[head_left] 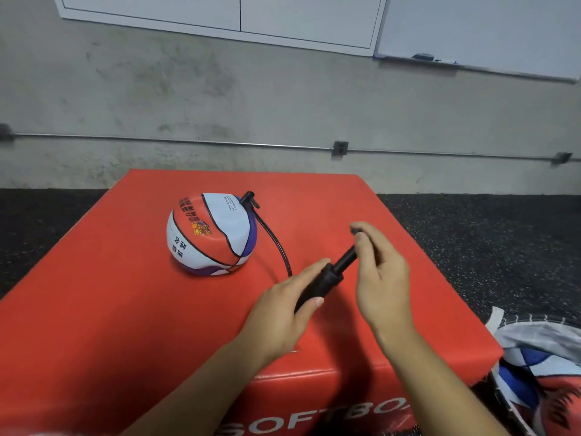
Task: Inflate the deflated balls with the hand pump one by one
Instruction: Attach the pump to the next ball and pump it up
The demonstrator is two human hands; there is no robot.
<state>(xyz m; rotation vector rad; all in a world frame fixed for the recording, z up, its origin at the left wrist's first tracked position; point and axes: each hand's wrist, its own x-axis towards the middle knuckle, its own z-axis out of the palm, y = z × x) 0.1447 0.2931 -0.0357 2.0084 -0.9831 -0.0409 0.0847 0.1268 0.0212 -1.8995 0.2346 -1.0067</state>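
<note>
Inflation of the first ball [211, 232] is in progress: it is still sagging at the base and sits well beyond the fingers, joined to the hand pump [327, 275] by the hose [276, 243]. The left hand [283, 309] fingers clamp the pump barrel; the right hand [382, 272] fingers close on the handle, rod extended. More deflated balls [544, 372] wait right of the red soft box [125, 309], nothing obstructing

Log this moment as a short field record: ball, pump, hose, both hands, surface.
ball: partly inflated ball, dented at its base, on the red box
pump: black hand pump, handle partly drawn out
hose: black hose runs from pump to ball's top
left hand: left hand grips barrel
right hand: right hand grips handle
floor right: more deflated balls
</note>
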